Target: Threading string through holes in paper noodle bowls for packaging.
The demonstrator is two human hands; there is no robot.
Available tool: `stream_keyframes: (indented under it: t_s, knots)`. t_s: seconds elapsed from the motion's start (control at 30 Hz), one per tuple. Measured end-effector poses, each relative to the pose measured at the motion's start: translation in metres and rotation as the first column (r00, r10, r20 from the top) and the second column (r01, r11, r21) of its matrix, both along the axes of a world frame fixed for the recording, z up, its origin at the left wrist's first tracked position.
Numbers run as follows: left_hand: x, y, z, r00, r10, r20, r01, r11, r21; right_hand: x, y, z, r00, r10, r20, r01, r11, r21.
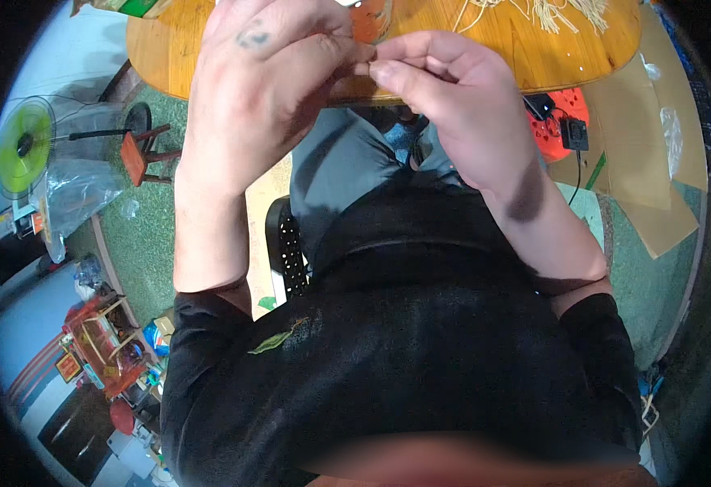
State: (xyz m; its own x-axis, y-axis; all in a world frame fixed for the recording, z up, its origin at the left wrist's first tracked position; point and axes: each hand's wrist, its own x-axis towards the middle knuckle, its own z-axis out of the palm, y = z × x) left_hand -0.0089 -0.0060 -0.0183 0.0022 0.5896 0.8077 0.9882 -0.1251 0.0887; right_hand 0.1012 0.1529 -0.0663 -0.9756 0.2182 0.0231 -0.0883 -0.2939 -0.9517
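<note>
Both hands at top centre, left hand [270, 73] and right hand [445, 89] fingertips pinched together on something too small to tell, over wooden table [550, 61] edge; pale strands [550, 12] lie upper right, next move probably needs fine fingertip control

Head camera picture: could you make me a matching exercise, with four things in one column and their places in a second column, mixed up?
Things:
1. round wooden table top
2. green-bladed electric fan
3. small green leaf
4. flat brown cardboard sheets

Places:
A. lying on the person's black top
B. on the green floor at the right side
C. standing at the left side, beside a clear plastic bag
D. along the upper edge, behind the two hands, whose fingers meet in front of it

Pairs: 1-D, 2-C, 3-A, 4-B
</note>
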Motion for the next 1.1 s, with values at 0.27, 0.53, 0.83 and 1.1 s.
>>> stream_keyframes:
  t_s: [0.27, 0.53, 0.83, 1.1]
  knots:
    - [-0.005, -0.011, 0.025, 0.953, 0.277, -0.121, -0.301, 0.910, -0.286, -0.004, -0.002, -0.009, 0.983, -0.144, -0.112, 0.158, 0.979, 0.127]
    - [-0.022, 0.009, 0.057, 0.861, 0.469, 0.195, -0.258, 0.735, -0.627, -0.023, -0.013, 0.004, 0.959, -0.151, 0.241, 0.179, 0.979, -0.099]
    - [-0.023, 0.025, 0.060, 0.511, 0.648, 0.565, 0.001, 0.657, -0.754, -0.024, -0.016, 0.005, 0.982, -0.129, 0.138, 0.151, 0.975, -0.163]
    - [-0.017, 0.039, 0.066, 0.546, 0.758, 0.356, -0.128, 0.496, -0.859, -0.033, -0.016, 0.008, 0.962, -0.141, 0.232, 0.204, 0.940, -0.273]
